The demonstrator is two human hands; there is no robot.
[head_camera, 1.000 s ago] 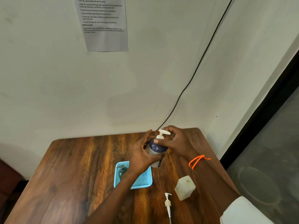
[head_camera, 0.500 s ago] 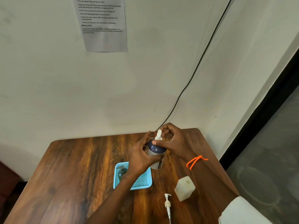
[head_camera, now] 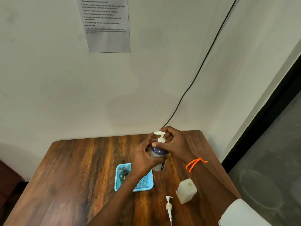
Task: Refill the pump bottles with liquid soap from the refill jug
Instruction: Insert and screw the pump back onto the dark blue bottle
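Observation:
A dark blue and white pump bottle [head_camera: 158,152] stands on the wooden table [head_camera: 73,176] near its far edge. My left hand [head_camera: 143,158] wraps the bottle's body. My right hand [head_camera: 175,144] holds the collar of its white pump head [head_camera: 160,136] between thumb and fingers. The spout points left. A square whitish refill jug [head_camera: 186,190] stands open-topped at the front right. A loose white pump head [head_camera: 169,207] lies on the table in front of it. A small green pump bottle [head_camera: 123,175] stands in a light blue tray [head_camera: 146,183].
The table sits in a wall corner. A black cable [head_camera: 203,62] runs down the wall behind the bottle. A printed sheet [head_camera: 105,25] hangs on the wall. The table's right edge drops to a grey floor [head_camera: 268,176].
The pump head's spout has turned round on the bottle between the frames and now points left. My right fingers shifted on the collar. The bottle stayed in place.

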